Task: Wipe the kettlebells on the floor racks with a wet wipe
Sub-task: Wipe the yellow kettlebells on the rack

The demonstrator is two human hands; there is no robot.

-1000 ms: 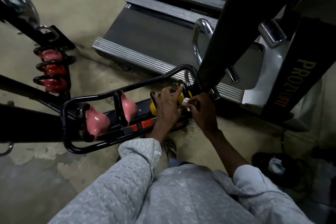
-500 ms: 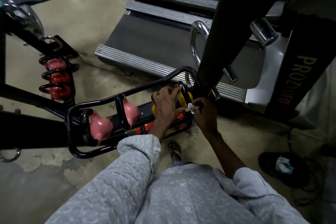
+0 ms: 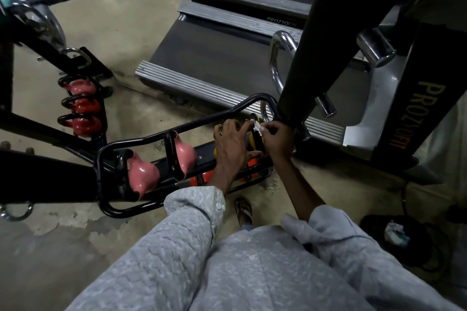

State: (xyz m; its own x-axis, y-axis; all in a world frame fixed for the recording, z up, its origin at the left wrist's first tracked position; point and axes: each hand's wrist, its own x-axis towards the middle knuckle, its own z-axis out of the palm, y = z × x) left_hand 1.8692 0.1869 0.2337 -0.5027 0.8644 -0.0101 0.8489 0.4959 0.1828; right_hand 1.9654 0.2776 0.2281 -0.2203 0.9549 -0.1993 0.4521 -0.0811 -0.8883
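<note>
Gym floor, through the head camera I am watching from afar: a treadmill (image 3: 227,58) fills the far side. In front of it a black tube floor rack (image 3: 177,131) lies on the concrete floor (image 3: 126,20), its rails there, I judge, to keep the bells from rolling. Two pink kettlebells (image 3: 142,175) sit tipped in its left bays, with no hand on them. At the right end, close against a dark machine upright (image 3: 316,45), sits the yellow kettlebell (image 3: 254,140), where the work is. As far as I can judge past the hands, its long axis runs across the rack, black handle pointing up and away toward the treadmill. The left hand (image 3: 231,146) grips its body, fingers spread and curled over it, I take it to steady the bell. The right hand (image 3: 278,137) has its fingers pinched together on a small white wet wipe (image 3: 257,127), pressed to the top of the handle.
</note>
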